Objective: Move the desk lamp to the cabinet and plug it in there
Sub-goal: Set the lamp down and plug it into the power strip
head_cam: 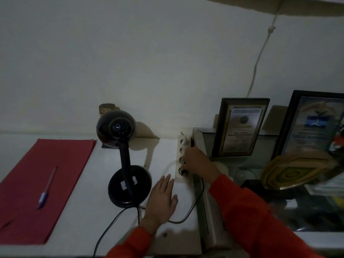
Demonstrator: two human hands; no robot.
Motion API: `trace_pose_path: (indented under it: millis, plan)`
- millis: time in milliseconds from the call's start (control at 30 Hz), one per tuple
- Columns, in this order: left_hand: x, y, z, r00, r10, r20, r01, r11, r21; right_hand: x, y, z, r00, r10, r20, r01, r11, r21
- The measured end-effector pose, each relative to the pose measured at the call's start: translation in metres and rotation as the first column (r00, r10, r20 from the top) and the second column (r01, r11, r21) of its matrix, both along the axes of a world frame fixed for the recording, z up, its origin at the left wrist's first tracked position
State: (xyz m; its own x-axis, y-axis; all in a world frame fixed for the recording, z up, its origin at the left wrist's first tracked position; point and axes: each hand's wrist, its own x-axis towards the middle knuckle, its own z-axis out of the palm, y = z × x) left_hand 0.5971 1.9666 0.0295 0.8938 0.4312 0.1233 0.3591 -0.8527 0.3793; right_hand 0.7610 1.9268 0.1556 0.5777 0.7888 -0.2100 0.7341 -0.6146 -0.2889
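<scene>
A black desk lamp [128,185] with a round base and domed head stands unlit on the white surface [83,226]. Its black cord [193,207] runs from the base, loops across the surface and leads to a white power strip [181,159] lying beside a glass-topped cabinet [200,183]. My right hand [197,162] rests on the strip's nearest socket, fingers closed around the lamp's dark plug [184,171]. My left hand [162,200] lies flat on the surface, fingers spread, between the lamp base and the strip.
A red paper sheet [48,183] with a pen [47,189] on it lies at the left. Two framed certificates [240,127] and a golden plaque [296,170] stand on the cabinet at the right. A white cable [258,58] runs up the wall.
</scene>
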Motion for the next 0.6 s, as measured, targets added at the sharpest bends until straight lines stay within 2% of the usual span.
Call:
trace_pose_path:
  millis: [300,467,600]
  plan:
    - [0.0008,0.0007,0.0001,1.0,0.008,0.013,-0.008,1.0,0.003,-0.0008,0.0015,-0.0081,0.997,-0.074,-0.006,0.074,0.992,0.101]
    - [0.0009,0.0004,-0.0003,1.0,0.009,-0.001,-0.009,1.0,0.009,-0.0025,0.002,-0.0078,0.998,-0.055,-0.03,0.057,0.997,0.047]
    - [-0.0006,0.001,-0.0013,1.0,0.013,-0.008,-0.013,1.0,0.005,-0.0058,0.0004,-0.0086,1.0,-0.016,0.01,0.016,1.0,0.006]
